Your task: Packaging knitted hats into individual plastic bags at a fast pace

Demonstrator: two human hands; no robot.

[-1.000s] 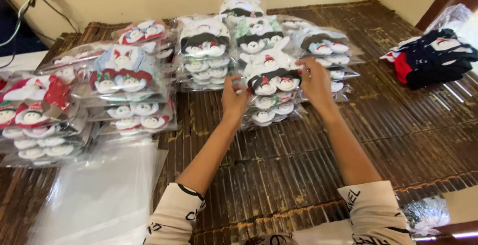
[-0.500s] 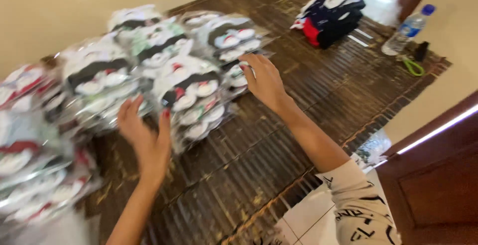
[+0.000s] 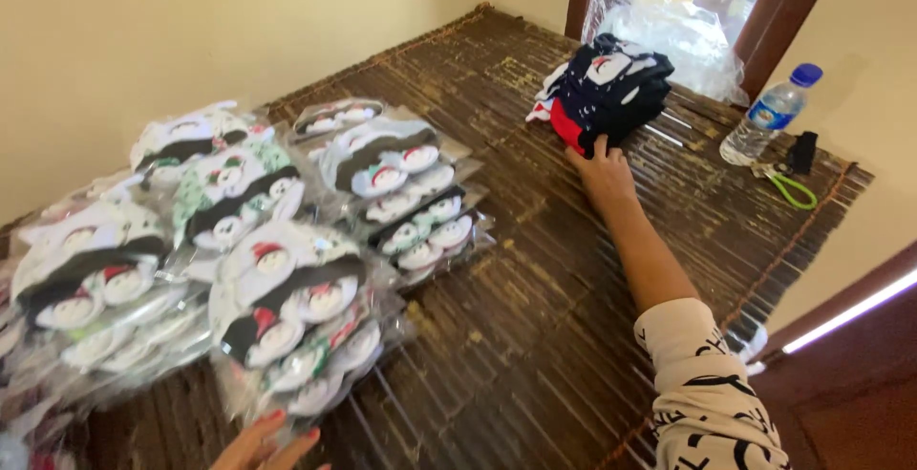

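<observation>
My right hand (image 3: 604, 169) stretches across the woven mat (image 3: 535, 269) and its fingers touch the near edge of a pile of dark blue and red socks (image 3: 607, 97); whether they grip it is unclear. At the bottom edge, my left hand (image 3: 266, 443) shows only its fingers, resting against the nearest stack of clear-bagged socks with snowman faces (image 3: 291, 322). More such bagged stacks (image 3: 401, 179) cover the left side of the mat.
A crumpled clear plastic bag (image 3: 673, 35) lies behind the dark socks. A water bottle with a blue cap (image 3: 769, 117) and green-handled scissors (image 3: 793, 188) sit near the mat's right corner. A yellow wall borders the left; a dark wooden door frame (image 3: 783, 11) stands at the back right.
My right hand left the bagged stack and reached far right to the dark sock pile. My view swung right. My left hand dropped to the bottom edge.
</observation>
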